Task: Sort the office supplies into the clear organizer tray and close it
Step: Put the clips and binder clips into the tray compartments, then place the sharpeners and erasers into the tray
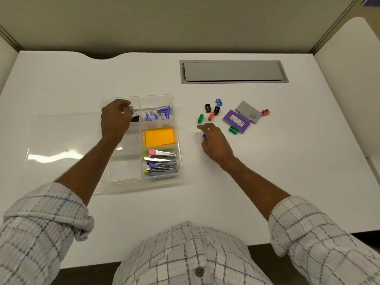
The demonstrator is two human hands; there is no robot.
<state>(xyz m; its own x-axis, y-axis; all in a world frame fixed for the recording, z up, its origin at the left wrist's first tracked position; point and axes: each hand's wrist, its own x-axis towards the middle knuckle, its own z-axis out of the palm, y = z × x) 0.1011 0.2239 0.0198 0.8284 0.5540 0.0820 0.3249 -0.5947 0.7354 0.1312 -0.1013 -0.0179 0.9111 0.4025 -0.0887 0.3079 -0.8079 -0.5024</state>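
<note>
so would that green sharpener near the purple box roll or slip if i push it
The green sharpener looks blocky and flat-sided, so it would probably slide, not roll. It seems small, hard plastic, likely light and stiff. The white desk looks smooth, so a push may send it skidding toward the purple box close beside it.

white desk (pixel 267 182) | grey cable hatch (pixel 233 71) set flush, far right | beige partition wall (pixel 164 21) behind
</note>
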